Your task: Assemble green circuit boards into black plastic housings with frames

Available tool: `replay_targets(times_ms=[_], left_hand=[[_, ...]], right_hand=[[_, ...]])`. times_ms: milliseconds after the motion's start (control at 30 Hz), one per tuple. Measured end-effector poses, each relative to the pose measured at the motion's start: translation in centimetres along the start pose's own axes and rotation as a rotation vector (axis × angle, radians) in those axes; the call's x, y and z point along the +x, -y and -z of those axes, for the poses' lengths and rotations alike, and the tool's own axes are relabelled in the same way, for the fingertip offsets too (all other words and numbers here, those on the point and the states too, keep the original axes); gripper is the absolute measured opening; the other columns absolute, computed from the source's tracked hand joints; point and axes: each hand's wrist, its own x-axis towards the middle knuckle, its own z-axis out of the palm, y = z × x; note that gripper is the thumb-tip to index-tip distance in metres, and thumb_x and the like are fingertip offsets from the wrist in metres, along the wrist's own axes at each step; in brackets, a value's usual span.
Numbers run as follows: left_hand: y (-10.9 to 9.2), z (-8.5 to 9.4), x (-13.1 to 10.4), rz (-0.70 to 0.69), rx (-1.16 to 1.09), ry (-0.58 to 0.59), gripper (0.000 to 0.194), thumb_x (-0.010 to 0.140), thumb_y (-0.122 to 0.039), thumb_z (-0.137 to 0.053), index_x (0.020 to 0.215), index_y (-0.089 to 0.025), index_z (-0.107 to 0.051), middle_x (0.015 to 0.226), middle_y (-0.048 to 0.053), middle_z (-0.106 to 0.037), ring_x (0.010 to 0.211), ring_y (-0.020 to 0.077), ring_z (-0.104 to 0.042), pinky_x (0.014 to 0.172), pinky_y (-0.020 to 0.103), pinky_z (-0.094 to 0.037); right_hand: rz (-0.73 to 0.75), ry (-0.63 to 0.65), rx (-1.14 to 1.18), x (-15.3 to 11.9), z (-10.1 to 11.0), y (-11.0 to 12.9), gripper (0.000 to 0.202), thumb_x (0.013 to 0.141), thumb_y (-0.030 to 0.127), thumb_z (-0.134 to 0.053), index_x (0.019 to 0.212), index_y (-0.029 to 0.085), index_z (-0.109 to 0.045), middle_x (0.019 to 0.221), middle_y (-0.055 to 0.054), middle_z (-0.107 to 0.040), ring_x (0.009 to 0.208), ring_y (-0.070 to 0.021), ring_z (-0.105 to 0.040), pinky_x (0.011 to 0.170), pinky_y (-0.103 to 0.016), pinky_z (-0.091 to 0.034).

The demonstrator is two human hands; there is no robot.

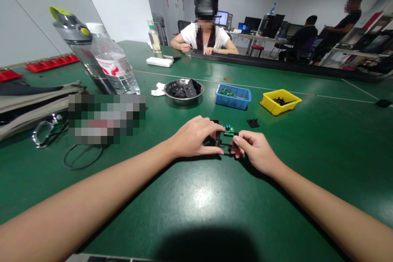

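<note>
Between my hands is a black plastic housing [218, 139], held just above the green table. A small green circuit board [229, 133] with blue parts sits at its upper side. My left hand [196, 137] grips the housing from the left, its index fingertip touching or very close to the board and its thumb along the lower edge. On the right, the thumb and fingers of my right hand [256, 149] pinch the housing's other end. Fingers hide part of the housing. A flat black plastic piece [253, 123] lies on the table just beyond my right hand.
Beyond my hands stand a metal bowl [184, 90] of black parts, a blue bin [233, 97] with circuit boards and a yellow bin [280, 102] with small dark pieces. Bottles [115, 63], glasses [46, 133] and a bag [37, 104] crowd the left. A person [205, 32] sits opposite.
</note>
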Motion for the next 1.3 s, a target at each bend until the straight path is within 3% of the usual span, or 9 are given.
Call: replay_targets(times_ms=[167, 267, 367, 433, 567, 733, 1067, 1167, 1300], left_hand=[[0.1, -0.2, -0.2, 0.007, -0.013, -0.014, 0.047, 0.091, -0.056, -0.069, 0.119, -0.02, -0.064, 0.079, 0.001, -0.071, 0.074, 0.0173, -0.066, 0.07, 0.029, -0.042], [0.1, -0.3, -0.2, 0.026, -0.027, -0.048, 0.043, 0.091, -0.051, -0.069, 0.119, -0.019, -0.065, 0.073, -0.001, -0.071, 0.069, 0.0161, -0.066, 0.067, 0.028, -0.043], [0.0, -0.4, -0.2, 0.036, -0.047, -0.069, 0.04, 0.088, -0.046, -0.069, 0.118, -0.018, -0.066, 0.07, -0.002, -0.07, 0.064, 0.0147, -0.066, 0.065, 0.026, -0.044], [0.0, -0.4, -0.2, 0.043, -0.061, -0.073, 0.039, 0.087, -0.042, -0.069, 0.117, -0.017, -0.067, 0.067, -0.003, -0.069, 0.062, 0.0139, -0.065, 0.064, 0.025, -0.045], [0.0, -0.5, -0.3, 0.068, -0.103, -0.052, 0.036, 0.084, -0.039, -0.07, 0.112, -0.016, -0.069, 0.066, -0.003, -0.069, 0.06, 0.0128, -0.064, 0.062, 0.023, -0.045], [-0.1, -0.5, -0.2, 0.094, -0.119, -0.012, 0.035, 0.084, -0.041, -0.069, 0.108, -0.015, -0.071, 0.065, -0.003, -0.068, 0.058, 0.0126, -0.063, 0.06, 0.022, -0.043], [-0.3, -0.4, 0.2, 0.17, -0.157, 0.167, 0.031, 0.089, -0.045, -0.064, 0.098, -0.015, -0.068, 0.067, -0.001, -0.066, 0.058, 0.0129, -0.06, 0.058, 0.022, -0.039], [-0.1, -0.5, 0.2, 0.155, -0.149, 0.201, 0.032, 0.095, -0.046, -0.057, 0.1, -0.015, -0.068, 0.071, 0.001, -0.068, 0.06, 0.0141, -0.061, 0.059, 0.023, -0.039], [0.0, -0.7, 0.2, 0.122, -0.115, 0.229, 0.036, 0.103, -0.043, -0.045, 0.091, -0.016, -0.067, 0.077, 0.004, -0.07, 0.067, 0.0159, -0.064, 0.062, 0.024, -0.039]], right_hand=[[0.004, 0.014, -0.013, -0.1, 0.2, -0.2, 0.047, 0.088, 0.061, -0.066, 0.067, 0.02, -0.057, 0.06, 0.0, -0.063, 0.053, -0.0138, -0.06, 0.053, -0.026, -0.048], [0.017, 0.021, 0.022, -0.2, 0.4, -0.4, 0.034, 0.089, 0.053, -0.067, 0.095, 0.02, -0.063, 0.062, 0.003, -0.063, 0.054, -0.0135, -0.06, 0.054, -0.026, -0.048], [0.06, 0.064, 0.0, -0.3, 0.9, -0.7, 0.043, 0.088, 0.04, -0.071, 0.122, 0.021, -0.054, 0.067, 0.005, -0.064, 0.056, -0.0128, -0.06, 0.056, -0.025, -0.047], [0.092, 0.104, -0.071, -0.2, 1.2, -0.8, 0.048, 0.085, 0.034, -0.073, 0.127, 0.02, -0.052, 0.068, 0.005, -0.064, 0.057, -0.0118, -0.057, 0.056, -0.025, -0.045], [0.145, 0.136, -0.188, 0.1, 1.7, -1.1, 0.047, 0.084, 0.032, -0.075, 0.125, 0.019, -0.057, 0.07, 0.005, -0.062, 0.056, -0.0108, -0.053, 0.055, -0.025, -0.042], [0.259, 0.085, -0.325, 0.3, 1.9, -1.1, 0.047, 0.08, 0.033, -0.081, 0.122, 0.02, -0.064, 0.084, -0.001, -0.065, 0.069, -0.0143, -0.059, 0.06, -0.027, -0.048], [0.461, 0.085, -0.463, 0.0, 1.8, -0.6, 0.022, 0.089, 0.031, -0.073, 0.107, 0.018, -0.073, 0.104, -0.009, -0.07, 0.076, -0.0148, -0.062, 0.064, -0.026, -0.049], [0.471, 0.09, -0.493, 0.0, 1.7, -0.5, 0.017, 0.093, 0.031, -0.068, 0.102, 0.018, -0.075, 0.097, -0.007, -0.072, 0.072, -0.0138, -0.061, 0.064, -0.026, -0.047], [0.342, 0.096, -0.486, 0.0, 1.7, -0.4, 0.022, 0.099, 0.032, -0.059, 0.092, 0.017, -0.073, 0.073, -0.001, -0.069, 0.062, -0.0124, -0.057, 0.061, -0.026, -0.042]])
